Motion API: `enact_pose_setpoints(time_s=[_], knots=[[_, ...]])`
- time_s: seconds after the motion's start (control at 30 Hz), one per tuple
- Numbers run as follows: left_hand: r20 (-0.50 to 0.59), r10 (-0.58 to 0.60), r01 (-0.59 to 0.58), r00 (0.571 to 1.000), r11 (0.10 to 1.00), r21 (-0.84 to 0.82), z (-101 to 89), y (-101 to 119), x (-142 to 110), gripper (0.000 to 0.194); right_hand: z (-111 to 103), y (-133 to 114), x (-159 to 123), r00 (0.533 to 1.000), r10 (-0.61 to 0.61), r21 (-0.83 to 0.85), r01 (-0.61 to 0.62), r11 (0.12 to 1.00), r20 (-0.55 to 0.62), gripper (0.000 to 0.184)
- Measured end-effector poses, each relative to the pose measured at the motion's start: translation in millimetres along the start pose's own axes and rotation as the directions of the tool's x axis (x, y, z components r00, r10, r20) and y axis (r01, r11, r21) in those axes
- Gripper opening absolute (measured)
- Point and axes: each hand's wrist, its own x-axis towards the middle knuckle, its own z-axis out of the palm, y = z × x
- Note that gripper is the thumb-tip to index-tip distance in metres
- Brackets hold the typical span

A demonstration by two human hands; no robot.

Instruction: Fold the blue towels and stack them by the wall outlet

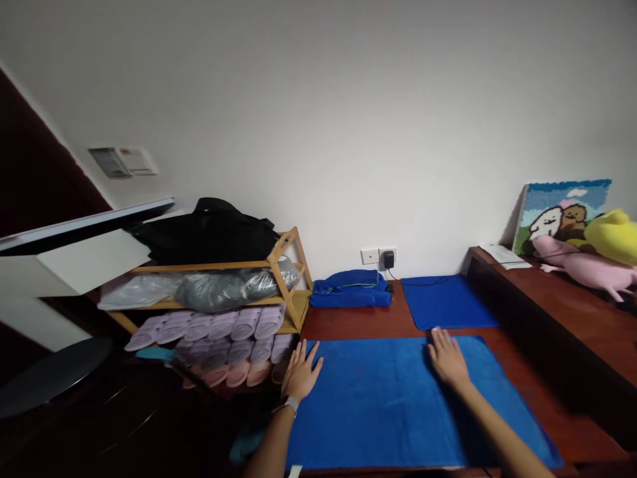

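Note:
A blue towel [383, 398] lies spread flat on the reddish-brown wooden table [358, 321]. At its left edge is my left hand [301, 372], palm down with the fingers spread and a band on the wrist. My right hand [448, 358] is over the towel's far right part, fingers stretched out, holding nothing. Behind it, against the wall, lies a smaller dark blue cloth [448, 302]. A folded blue cloth bundle [351, 289] rests at the back left of the table.
Left of the table stands a wooden rack [286, 265] with rows of slippers [246, 323] and a black bag [209, 232] on top. A plug [389, 259] sits in the wall socket. On the raised surface at right are a pink plush toy [587, 262] and a picture [562, 212].

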Motion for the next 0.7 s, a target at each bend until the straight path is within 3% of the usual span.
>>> enact_pose_setpoints(time_s=[0.1, 0.2, 0.27, 0.37, 0.5, 0.6, 0.7], knots=[[-0.01, -0.005, 0.005, 1.0, 1.0, -0.012, 1.6, 0, 2, 0.059, 7, -52, -6, 0.954, -0.291, 0.149, 0.279, 0.949, 0.066, 0.07], [-0.02, -0.004, 0.003, 1.0, 1.0, -0.024, 4.2, -3, 3, 0.059, 10, -59, -8, 0.944, -0.306, 0.169, 0.284, 0.944, 0.124, 0.073], [-0.026, -0.003, 0.002, 1.0, 1.0, -0.03, 6.2, -5, 4, 0.059, 7, -30, -6, 0.964, -0.233, 0.12, 0.219, 0.968, 0.126, 0.073], [-0.029, -0.009, 0.008, 1.0, 1.0, -0.029, 9.2, -7, 6, 0.059, -1, 42, -2, 0.989, -0.048, 0.012, 0.047, 0.999, 0.138, 0.073], [-0.024, -0.012, 0.012, 1.0, 1.0, -0.02, 11.0, -7, 8, 0.059, -7, 128, 5, 0.978, 0.164, -0.096, -0.152, 0.984, 0.13, 0.075], [-0.024, -0.013, 0.012, 1.0, 1.0, -0.025, 10.4, -6, 8, 0.059, -5, 150, 9, 0.969, 0.217, -0.108, -0.204, 0.973, 0.122, 0.076], [-0.033, -0.021, 0.02, 0.999, 0.999, -0.038, 9.1, -4, 8, 0.058, -1, 150, 9, 0.967, 0.225, -0.098, -0.214, 0.972, 0.116, 0.077]])
